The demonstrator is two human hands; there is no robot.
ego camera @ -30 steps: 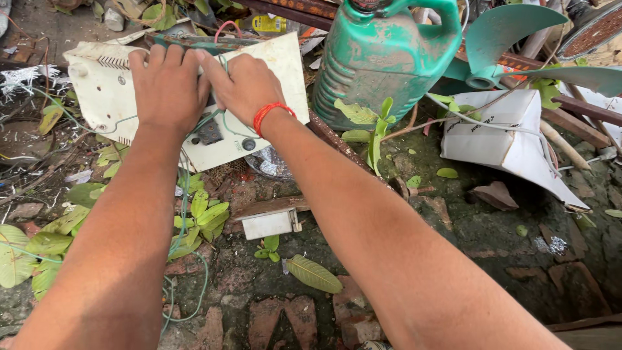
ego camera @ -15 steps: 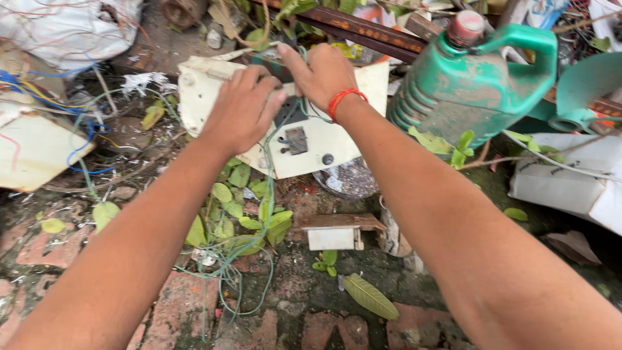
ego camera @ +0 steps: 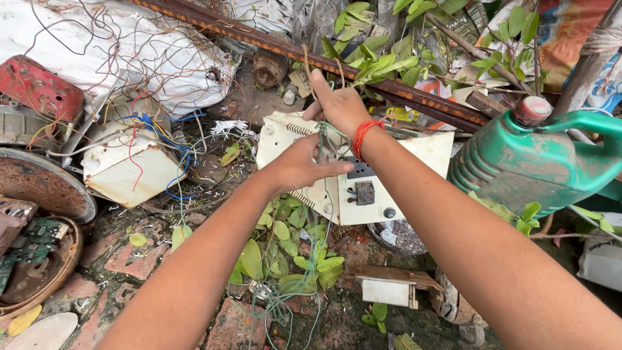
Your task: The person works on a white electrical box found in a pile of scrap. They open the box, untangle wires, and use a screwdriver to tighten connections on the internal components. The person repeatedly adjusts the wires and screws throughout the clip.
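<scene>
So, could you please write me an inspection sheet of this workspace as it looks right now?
Surface: mossy brick ground, weeds growing through.
Job's things: cream appliance casing with sockets; greenish wire pulled up in front of it.
Clutter: green plastic jug, rusty disc, circuit board, rusted steel bar.
Grips: left hand pinches the wire; right hand, red thread on its wrist, holds a strand higher up.
Cables: tangled wires, red and blue, over a white box.
Surroundings: leafy branches, white sacking.

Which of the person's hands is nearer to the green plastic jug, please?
Right. The right hand is raised over the white casing, closer to the green jug; the left hand lies farther left.
</scene>
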